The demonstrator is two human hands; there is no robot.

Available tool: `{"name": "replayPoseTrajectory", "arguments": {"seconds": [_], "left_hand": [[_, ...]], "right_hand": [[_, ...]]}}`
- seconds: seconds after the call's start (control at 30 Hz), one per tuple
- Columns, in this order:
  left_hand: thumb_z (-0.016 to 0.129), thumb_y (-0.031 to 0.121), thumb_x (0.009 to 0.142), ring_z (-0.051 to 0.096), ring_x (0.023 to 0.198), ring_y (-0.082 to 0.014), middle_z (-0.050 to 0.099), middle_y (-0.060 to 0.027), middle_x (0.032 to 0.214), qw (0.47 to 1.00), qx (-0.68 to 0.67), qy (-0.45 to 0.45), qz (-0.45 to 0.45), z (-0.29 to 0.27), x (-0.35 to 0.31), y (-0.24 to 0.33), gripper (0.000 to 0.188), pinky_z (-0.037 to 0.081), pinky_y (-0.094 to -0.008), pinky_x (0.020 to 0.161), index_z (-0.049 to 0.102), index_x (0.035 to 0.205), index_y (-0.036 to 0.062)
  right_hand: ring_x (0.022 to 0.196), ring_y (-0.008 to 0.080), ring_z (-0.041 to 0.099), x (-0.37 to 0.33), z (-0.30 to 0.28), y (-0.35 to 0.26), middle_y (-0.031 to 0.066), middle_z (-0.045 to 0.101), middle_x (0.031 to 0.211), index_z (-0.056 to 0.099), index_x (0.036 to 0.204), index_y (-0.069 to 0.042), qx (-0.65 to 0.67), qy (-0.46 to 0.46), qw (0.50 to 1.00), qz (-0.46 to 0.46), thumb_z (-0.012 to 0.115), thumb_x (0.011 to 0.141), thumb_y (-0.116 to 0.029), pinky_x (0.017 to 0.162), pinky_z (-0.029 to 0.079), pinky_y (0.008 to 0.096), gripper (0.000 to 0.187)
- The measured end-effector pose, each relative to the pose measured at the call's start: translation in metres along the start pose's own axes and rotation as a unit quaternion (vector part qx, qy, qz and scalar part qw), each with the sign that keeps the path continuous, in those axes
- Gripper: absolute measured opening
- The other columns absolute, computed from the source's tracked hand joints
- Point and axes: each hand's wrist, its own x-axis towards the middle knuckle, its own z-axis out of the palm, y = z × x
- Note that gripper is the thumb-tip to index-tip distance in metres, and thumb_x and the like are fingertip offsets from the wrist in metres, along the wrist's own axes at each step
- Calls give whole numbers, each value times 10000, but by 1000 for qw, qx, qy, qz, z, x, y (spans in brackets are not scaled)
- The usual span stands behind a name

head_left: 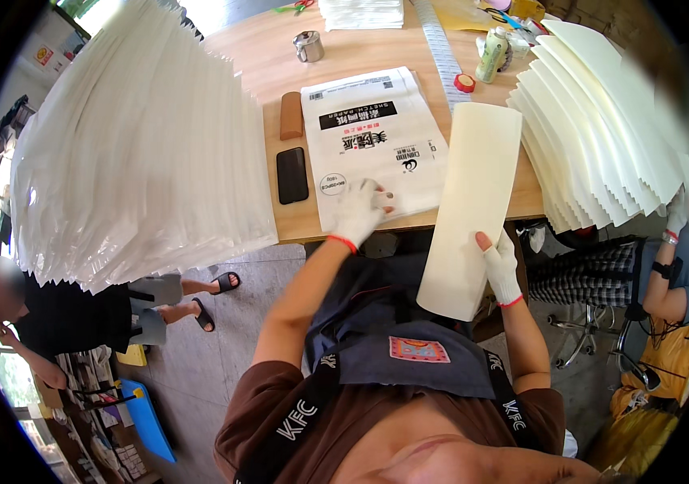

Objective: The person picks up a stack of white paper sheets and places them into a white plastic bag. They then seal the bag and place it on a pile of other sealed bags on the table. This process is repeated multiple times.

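My right hand [501,268] grips curved cream paper [473,194], thumb on its face. My left hand [362,208], fingers loosely spread, touches the printed white bag [376,149].

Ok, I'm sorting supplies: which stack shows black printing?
The stack of white plastic bags under the left hand; the white left stack, cream right stack and far stack look plain.

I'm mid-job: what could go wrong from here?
The curved cream paper might crease or slip: the right hand grips it near one long edge, and its lower end reaches past the table. The black phone lies beside the printed white packaging and could be knocked by the left hand. The glossy white stack might slide, its layers being fanned.
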Motion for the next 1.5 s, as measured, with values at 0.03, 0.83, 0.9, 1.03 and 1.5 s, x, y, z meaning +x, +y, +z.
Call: {"name": "replayPoseTrajectory", "arguments": {"seconds": [0.03, 0.83, 0.9, 1.03, 1.5], "left_hand": [[702, 251, 776, 590, 891, -319, 619, -118, 973, 998, 54, -23, 37, 12, 1, -36, 221, 472, -403, 821, 638, 911, 88], [686, 152, 766, 610, 549, -214, 639, -15, 677, 934, -202, 64, 288, -20, 4, 95, 156, 481, -337, 508, 714, 902, 225], [661, 170, 784, 610, 535, -218, 638, -15, 665, 932, -195, 71, 296, -14, -4, 112, 163, 476, -345, 484, 704, 925, 237], [624, 187, 807, 620, 552, -220, 656, -24, 701, 940, -153, 22, 305, -28, -11, 144, 184, 480, -351, 489, 689, 966, 254], [710, 136, 711, 645, 799, -217, 663, -48, 918, 963, -145, -75, 214, 14, -116, 41, 272, 507, -365, 674, 648, 975, 147]], "right_hand": [[950, 123, 593, 0, 3, -9, 82, 636, 1089, 530, 1225, 31, -22, -26, 999, 10, 618, 910, -181, 805, 485, 263, 390], [908, 320, 653, 75, 22, 14, 188, 663, 1004, 621, 1125, -10, -46, -219, 964, 146, 519, 906, -312, 778, 510, 390, 387], [894, 312, 647, 83, 34, 27, 181, 658, 987, 624, 1100, -13, -27, -212, 970, 113, 529, 890, -287, 767, 505, 389, 358], [866, 296, 635, 100, 79, 32, 167, 650, 954, 629, 1052, -20, -448, -159, 877, -71, 547, 858, -238, 745, 497, 386, 303], [935, 385, 612, -17, 44, 58, 170, 640, 1008, 528, 1090, -53, -636, 43, 752, -169, 528, 846, -197, 801, 486, 491, 283]]}}
